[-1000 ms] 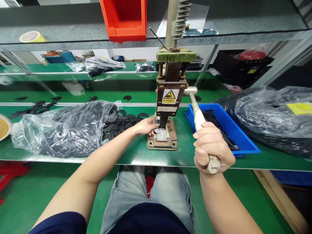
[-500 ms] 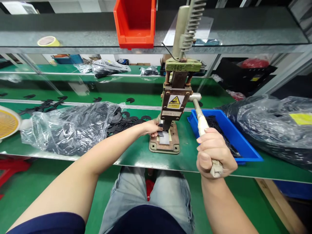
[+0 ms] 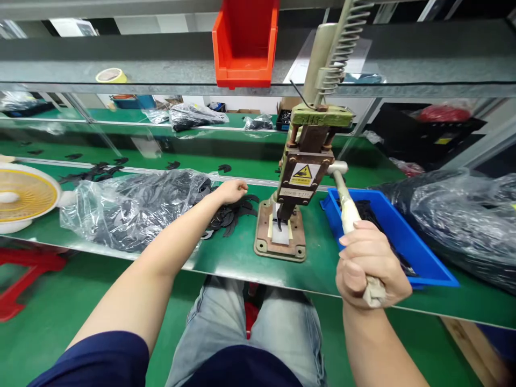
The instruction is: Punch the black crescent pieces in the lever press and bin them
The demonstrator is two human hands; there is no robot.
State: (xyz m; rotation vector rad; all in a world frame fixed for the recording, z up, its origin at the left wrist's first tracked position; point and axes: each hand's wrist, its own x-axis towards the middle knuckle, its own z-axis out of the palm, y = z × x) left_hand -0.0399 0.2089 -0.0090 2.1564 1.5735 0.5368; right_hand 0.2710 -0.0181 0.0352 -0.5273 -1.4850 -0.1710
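Note:
My right hand (image 3: 373,263) is wrapped round the wrapped lever handle (image 3: 350,212) of a hand press (image 3: 305,172). The lever slants down towards me. Beneath the press's ram, a small dark piece (image 3: 279,223) lies on the pale plate (image 3: 281,234) of the base. My left hand (image 3: 233,191) is over a pile of flat black curved pieces (image 3: 228,216), left of the press. Its fingers are curled together, and whatever may be between them is hidden. A clear plastic bag (image 3: 133,209) of black pieces lies beside the pile.
Right of the press stands a blue bin (image 3: 419,250) with black pieces, next to a large filled plastic bag (image 3: 463,215). A fan (image 3: 28,196) is at the left. Overhead, a shelf holds a red bin (image 3: 244,75) and a tape roll (image 3: 112,76).
My left hand has left the press base and moved left to the pile, leaving a dark piece under the ram. My right hand stays on the lever. The camera view has shifted slightly.

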